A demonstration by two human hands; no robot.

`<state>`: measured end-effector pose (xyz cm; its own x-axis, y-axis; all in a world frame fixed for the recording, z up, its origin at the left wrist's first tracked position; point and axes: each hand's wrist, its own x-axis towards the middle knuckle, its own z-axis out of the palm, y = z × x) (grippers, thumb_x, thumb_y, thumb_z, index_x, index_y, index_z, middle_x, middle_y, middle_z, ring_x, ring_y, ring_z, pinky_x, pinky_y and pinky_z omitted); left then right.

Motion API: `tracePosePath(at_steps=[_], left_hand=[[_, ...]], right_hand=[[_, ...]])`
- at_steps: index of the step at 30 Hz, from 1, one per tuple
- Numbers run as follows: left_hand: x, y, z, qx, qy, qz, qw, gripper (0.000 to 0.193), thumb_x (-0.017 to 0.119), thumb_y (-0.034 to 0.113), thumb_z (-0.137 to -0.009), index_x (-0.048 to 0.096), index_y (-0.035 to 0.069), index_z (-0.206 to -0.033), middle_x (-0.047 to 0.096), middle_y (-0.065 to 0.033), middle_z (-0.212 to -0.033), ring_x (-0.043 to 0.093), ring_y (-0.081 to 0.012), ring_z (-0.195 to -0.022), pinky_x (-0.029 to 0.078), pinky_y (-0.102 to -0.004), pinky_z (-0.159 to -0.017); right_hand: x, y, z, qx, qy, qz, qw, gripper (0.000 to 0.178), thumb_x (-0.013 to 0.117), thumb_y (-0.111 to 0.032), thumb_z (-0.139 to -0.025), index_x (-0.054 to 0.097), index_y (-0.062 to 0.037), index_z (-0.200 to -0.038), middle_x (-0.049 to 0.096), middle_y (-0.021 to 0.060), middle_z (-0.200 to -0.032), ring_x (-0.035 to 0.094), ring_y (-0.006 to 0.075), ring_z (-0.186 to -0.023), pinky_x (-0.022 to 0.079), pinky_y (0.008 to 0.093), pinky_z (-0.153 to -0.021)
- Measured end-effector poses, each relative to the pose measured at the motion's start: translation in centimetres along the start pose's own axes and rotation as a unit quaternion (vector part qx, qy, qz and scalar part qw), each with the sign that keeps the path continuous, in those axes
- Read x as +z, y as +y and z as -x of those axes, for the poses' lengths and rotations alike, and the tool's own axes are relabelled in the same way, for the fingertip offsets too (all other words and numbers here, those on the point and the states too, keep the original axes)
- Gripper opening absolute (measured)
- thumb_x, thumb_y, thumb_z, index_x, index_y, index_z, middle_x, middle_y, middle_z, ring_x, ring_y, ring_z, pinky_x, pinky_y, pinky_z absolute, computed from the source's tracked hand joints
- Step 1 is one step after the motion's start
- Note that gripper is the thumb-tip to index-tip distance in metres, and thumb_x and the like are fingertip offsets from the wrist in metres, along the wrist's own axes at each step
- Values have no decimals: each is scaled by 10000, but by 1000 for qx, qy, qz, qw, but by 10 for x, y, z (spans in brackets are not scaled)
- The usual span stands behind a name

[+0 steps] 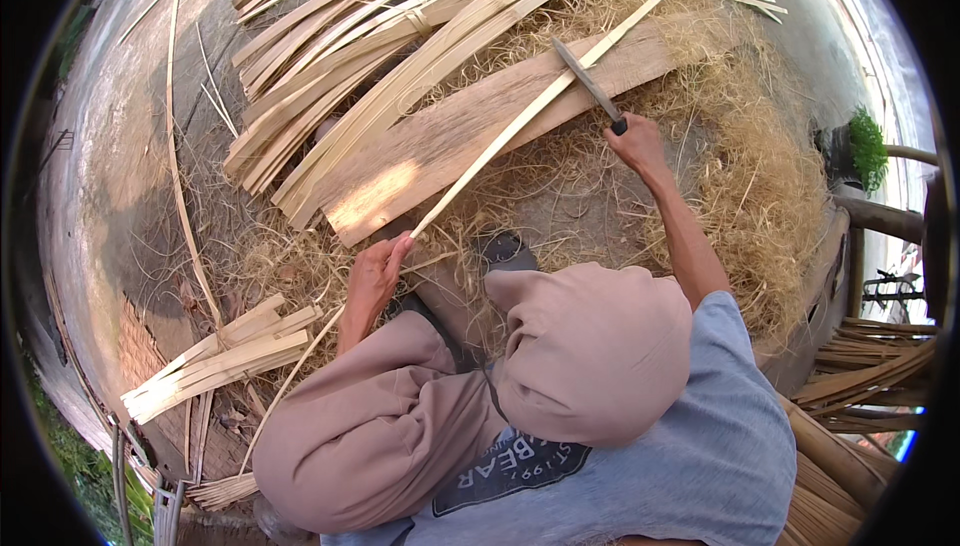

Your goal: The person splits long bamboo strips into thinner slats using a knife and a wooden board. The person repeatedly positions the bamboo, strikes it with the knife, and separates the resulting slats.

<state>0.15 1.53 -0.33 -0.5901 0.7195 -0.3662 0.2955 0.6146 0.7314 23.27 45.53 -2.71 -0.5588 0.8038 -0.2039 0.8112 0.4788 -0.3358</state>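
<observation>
My right arm (690, 231) reaches out, and my right hand (637, 143) grips a knife (593, 86) by the handle (619, 128). My left hand (376, 271) pinches the near end of a long pale strip (520, 132). It slants over a board (430, 151) and crosses the knife. Far right, a dark pot (838, 154) seems to hold a plant (868, 149).

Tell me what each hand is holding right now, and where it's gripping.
The left hand grips a long pale strip on its near part, away from the far tip; the right hand holds a knife by its dark handle.
</observation>
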Motion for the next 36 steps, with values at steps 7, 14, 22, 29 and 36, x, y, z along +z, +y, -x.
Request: tracePosePath(at_steps=[7,14,22,29,36], left_hand=[[-46,-27,42,-61,-10,-30,998,338,621,331,-1035,737,68,-1213,645,-89,-747,605,-161,-755,475,-330,-697],[-67,-38,51,-198,-61,83,975,268,730,284,-965,738,42,-1077,624,-40,-681,654,-156,-719,511,-346,-682],[9,-22,19,84,107,-189,972,317,581,300,-1044,599,14,-907,581,-228,-702,570,-422,-628,417,-473,-580],[-19,-7,31,31,54,-162,985,355,558,315,-1052,535,34,-836,569,-240,-686,558,-463,-643,388,-509,-567],[-28,-29,63,11,50,-147,988,350,575,320,-1042,564,33,-842,555,-233,-682,532,-443,-638,385,-502,-578]], right_hand=[[-43,80,-93,152,133,0,979,472,641,-431,-814,692,37,-774,689,254,-739,710,385,-750,553,484,-736],[26,-17,9,-8,21,-52,998,398,702,-361,-811,657,34,-814,687,247,-768,691,411,-753,547,490,-725],[50,-157,161,-188,-228,-49,954,322,760,-326,-843,646,-54,-974,712,215,-873,708,420,-846,563,519,-771],[19,-69,58,-98,-51,19,994,303,712,-315,-822,667,-20,-878,707,212,-806,711,405,-767,567,498,-730],[11,-22,15,7,15,-41,999,326,729,-345,-798,685,-23,-826,705,234,-806,712,404,-793,564,487,-750]])
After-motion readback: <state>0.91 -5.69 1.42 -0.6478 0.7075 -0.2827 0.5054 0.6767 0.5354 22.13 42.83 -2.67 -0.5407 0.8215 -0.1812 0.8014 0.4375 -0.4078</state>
